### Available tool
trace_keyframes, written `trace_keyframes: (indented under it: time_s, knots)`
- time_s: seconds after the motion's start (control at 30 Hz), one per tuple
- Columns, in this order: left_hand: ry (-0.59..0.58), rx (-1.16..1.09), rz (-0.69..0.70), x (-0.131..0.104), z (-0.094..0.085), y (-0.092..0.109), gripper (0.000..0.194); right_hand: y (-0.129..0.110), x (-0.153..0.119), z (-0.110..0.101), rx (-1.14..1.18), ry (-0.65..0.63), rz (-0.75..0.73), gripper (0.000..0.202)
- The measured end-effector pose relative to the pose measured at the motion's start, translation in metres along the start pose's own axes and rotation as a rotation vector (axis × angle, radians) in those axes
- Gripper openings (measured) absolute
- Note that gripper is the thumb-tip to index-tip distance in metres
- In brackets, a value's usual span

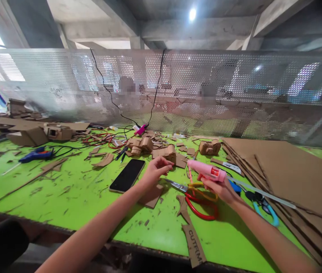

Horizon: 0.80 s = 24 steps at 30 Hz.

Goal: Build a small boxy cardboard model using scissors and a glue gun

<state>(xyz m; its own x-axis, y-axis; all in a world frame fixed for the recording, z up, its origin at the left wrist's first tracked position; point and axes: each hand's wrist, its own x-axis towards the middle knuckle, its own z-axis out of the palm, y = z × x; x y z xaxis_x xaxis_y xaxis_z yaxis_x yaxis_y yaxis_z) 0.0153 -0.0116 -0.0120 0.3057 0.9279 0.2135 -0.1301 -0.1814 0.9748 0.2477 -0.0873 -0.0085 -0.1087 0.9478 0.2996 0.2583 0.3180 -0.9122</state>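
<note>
In my right hand [220,189] is a pink hot glue gun [206,170], its nozzle pointing left and a long glue stick [263,192] trailing from its back. My left hand [155,170] is closed, thumb and fingertips drawn together beside a small cardboard model [165,152]; whatever they pinch is too small to make out. Scissors [197,195] with red and yellow handles lie open on the green table [87,212], below the glue gun. A black phone [128,175] lies left of my left wrist. Under that wrist rests a flat cardboard piece [153,197].
More cardboard models [210,147] and scraps are spread toward the perforated screen [192,94]. A blue glue gun [37,154] lies at left with cables [104,138]. Cardboard sheets [288,170] cover the right side, near turquoise-handled cutters [263,208]. A printed strip [193,246] crosses the front edge.
</note>
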Motion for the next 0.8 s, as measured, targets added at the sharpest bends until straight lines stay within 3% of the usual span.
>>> trace_keyframes:
  time_s: [0.1,0.2,0.4,0.57,0.8]
  knots:
    - [-0.069,-0.027,-0.027,0.000,0.000,0.003,0.027,-0.005,-0.005,0.005,0.006,-0.084,0.082,0.025]
    - [-0.102,-0.085,-0.061,0.000,0.000,0.004,0.038,-0.003,-0.007,0.007,0.039,-0.073,0.111,0.025]
    - [-0.154,-0.085,-0.026,0.002,-0.002,0.004,0.035,-0.006,-0.008,0.005,0.011,-0.100,0.063,0.019]
    - [-0.132,-0.138,0.005,0.002,-0.003,0.002,0.037,-0.007,-0.010,0.002,-0.003,-0.118,0.019,0.015]
    - [-0.214,-0.224,0.006,0.002,-0.003,-0.004,0.044,-0.005,-0.012,0.006,-0.063,-0.159,0.031,0.015]
